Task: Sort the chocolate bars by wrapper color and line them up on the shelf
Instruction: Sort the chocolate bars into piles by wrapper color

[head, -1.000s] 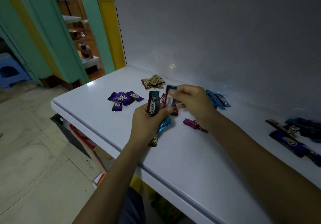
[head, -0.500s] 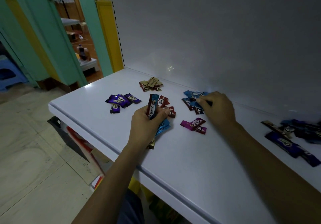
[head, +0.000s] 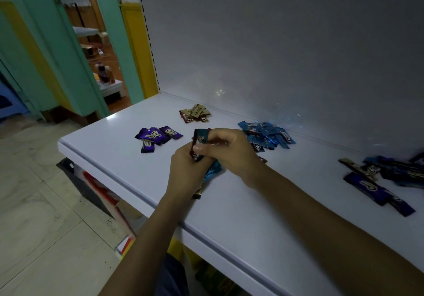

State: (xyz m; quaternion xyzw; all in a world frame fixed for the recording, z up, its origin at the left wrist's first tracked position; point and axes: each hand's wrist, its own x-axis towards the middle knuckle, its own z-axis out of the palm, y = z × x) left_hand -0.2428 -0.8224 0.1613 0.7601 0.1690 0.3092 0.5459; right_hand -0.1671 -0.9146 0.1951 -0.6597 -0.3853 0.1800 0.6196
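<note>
On the white shelf [head: 229,203] lie purple bars [head: 158,137], tan bars [head: 195,113], blue bars [head: 266,135].

Four purple Choco bars [head: 158,136] sit in one little pile. The beige bars [head: 195,113] look like five or so, too overlapped for a sure count. The blue bars [head: 266,135] make one heap, easily eight-plus, exact number can't be told. Off right, the long bars [head: 371,187]: one purple, one gold-brown, several dark blue. Two hands, the left hand [head: 185,171] and right hand [head: 231,151], share one mixed bunch [head: 202,138] with at least three wrappers showing.
</note>
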